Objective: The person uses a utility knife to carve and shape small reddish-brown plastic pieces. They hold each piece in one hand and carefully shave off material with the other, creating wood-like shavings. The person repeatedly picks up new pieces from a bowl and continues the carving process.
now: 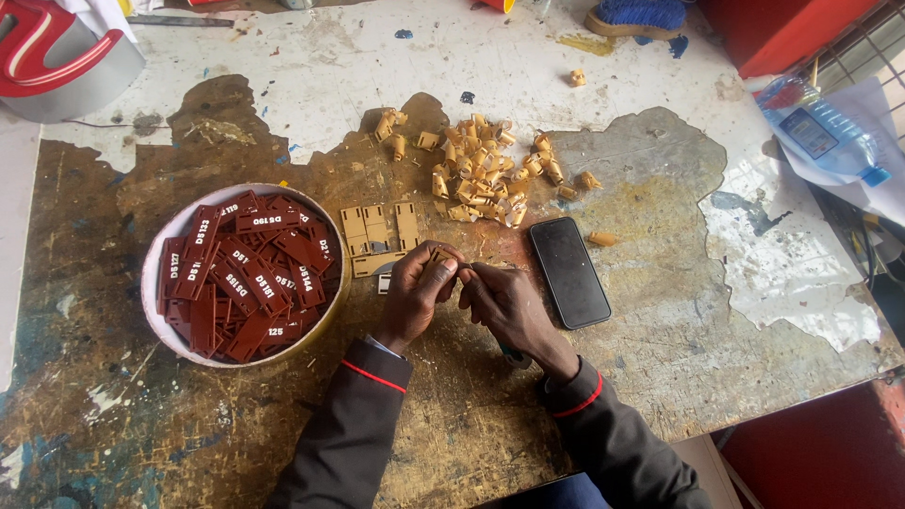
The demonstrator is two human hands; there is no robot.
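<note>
Hands met over worn table (660, 311): my left hand (415, 297) pinched a tan clip (443, 256), my right hand (509, 306) closed on a tool; trimming step, next probably needed steady pressure.

A black phone (569, 271), a round bowl (160, 247) of brown tags (247, 275) and a water bottle (818, 130) lie on the worn surface (660, 330).
</note>
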